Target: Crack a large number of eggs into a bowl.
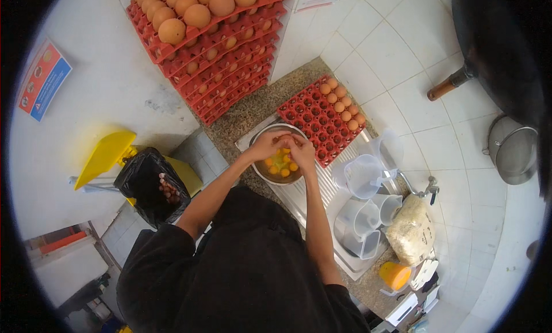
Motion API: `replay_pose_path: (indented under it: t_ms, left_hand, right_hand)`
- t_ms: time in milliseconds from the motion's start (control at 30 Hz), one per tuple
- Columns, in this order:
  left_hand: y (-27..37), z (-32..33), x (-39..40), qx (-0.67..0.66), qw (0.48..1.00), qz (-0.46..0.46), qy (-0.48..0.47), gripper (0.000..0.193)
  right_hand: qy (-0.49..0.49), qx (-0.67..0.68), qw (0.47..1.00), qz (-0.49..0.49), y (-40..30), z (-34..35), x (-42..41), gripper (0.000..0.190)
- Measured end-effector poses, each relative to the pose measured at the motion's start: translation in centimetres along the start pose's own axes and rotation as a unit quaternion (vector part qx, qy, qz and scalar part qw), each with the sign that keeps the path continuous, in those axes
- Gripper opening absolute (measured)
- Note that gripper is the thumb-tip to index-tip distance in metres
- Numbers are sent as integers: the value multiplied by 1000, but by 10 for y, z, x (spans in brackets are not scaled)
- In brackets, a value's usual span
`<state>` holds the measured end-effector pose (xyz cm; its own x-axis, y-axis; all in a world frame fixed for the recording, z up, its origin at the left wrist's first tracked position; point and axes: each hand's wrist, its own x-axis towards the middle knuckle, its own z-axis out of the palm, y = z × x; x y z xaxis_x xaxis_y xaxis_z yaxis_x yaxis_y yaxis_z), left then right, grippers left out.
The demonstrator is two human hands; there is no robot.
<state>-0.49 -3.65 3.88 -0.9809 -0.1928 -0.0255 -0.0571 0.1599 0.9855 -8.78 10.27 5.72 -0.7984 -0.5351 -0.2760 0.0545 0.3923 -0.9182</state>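
Note:
Above a round metal bowl point(260, 171), my left hand point(263, 145) and my right hand point(302, 153) meet at the fingertips around a brown egg point(283, 139), mostly covered by the fingers. Whether its shell is cracked cannot be told. Several yolks point(285, 172) lie in clear egg white in the bowl. Touching the bowl's upper right side, or very near it, is a red egg tray point(311, 117); brown eggs point(346, 116) fill its far right rows, and its other cups hold none.
A tall stack of red trays point(215, 70) full of eggs stands at the back left. Plastic measuring jugs point(363, 176) sit in the sink at right, beside a tap point(431, 190) and a filled bag point(412, 231). A yellow bin's black liner point(148, 178) holding eggshells is at left.

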Motion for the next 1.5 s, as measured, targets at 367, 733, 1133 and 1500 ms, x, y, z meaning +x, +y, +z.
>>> replay_pose_path:
  t_ms: [367, 733, 1133, 1500]
  left_hand:
    - [6, 15, -4, 246, 969, 29, 7, 36]
    - [-9, 3, -4, 206, 975, 26, 79, 39]
    - [23, 20, 0, -419, 878, -225, 55, 26]
    - [8, -71, -88, -616, 702, -161, 320, 12]
  right_hand:
    - [41, 92, 992, 80, 28, 13, 1, 32]
    - [28, 96, 993, 63, 1, 11, -14, 32]
    - [126, -79, 960, -239, -19, 3, -36, 28]
    - [355, 24, 932, -61, 8, -55, 51, 28]
